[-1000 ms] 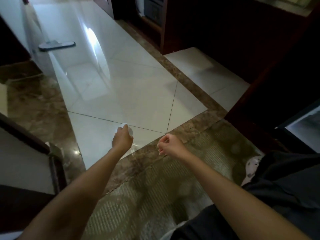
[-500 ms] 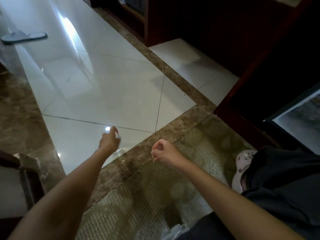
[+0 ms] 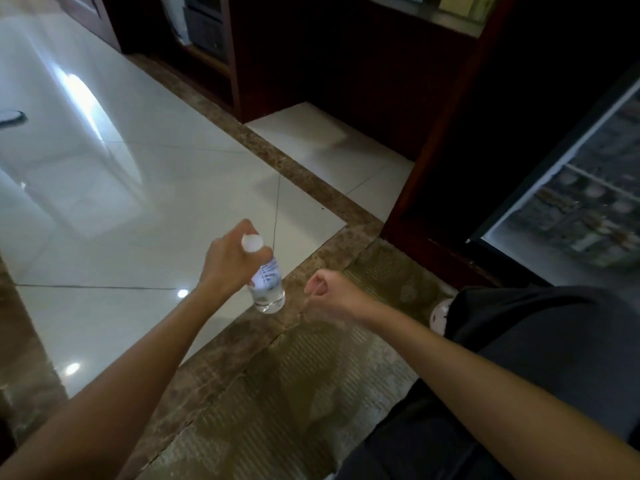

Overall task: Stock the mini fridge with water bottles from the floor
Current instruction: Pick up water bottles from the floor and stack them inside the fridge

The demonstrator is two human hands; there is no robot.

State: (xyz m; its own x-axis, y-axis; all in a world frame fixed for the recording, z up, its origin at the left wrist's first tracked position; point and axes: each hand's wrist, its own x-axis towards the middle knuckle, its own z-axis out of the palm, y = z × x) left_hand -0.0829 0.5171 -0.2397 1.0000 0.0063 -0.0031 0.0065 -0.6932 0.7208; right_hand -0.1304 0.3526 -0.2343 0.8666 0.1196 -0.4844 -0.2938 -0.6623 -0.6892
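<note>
Bottle (image 3: 268, 285) in left hand (image 3: 228, 261): fingers curled round the neck and shoulder, white cap (image 3: 252, 242) showing above the knuckles. Clear body hangs below the grip, tilted, base lowest and swung a little to the right. Printed label just under the fingers; text too small to read. Base lies over the line where white tile (image 3: 156, 209) meets the brown marble strip (image 3: 311, 188).

Right hand (image 3: 332, 294): fingers folded into a loose fist, nothing in it. It sits just right of the bottle's base, near but not touching.

Mini fridge (image 3: 571, 202): well apart from the grip, up and to the right. Dark frame, wire shelves visible, contents on them blurred. Cannot tell whether this is seen through a glass door or an open front.

Dark wooden cabinet (image 3: 346, 64) beyond the grip, farther out. Patterned mat (image 3: 277, 393) below both hands, nearer the person. Dark trouser leg (image 3: 536, 341) right of the right forearm, a pale shoe (image 3: 439, 315) at its edge. Far left of the grip, part of a slipper (image 3: 10, 117) on the tile.
</note>
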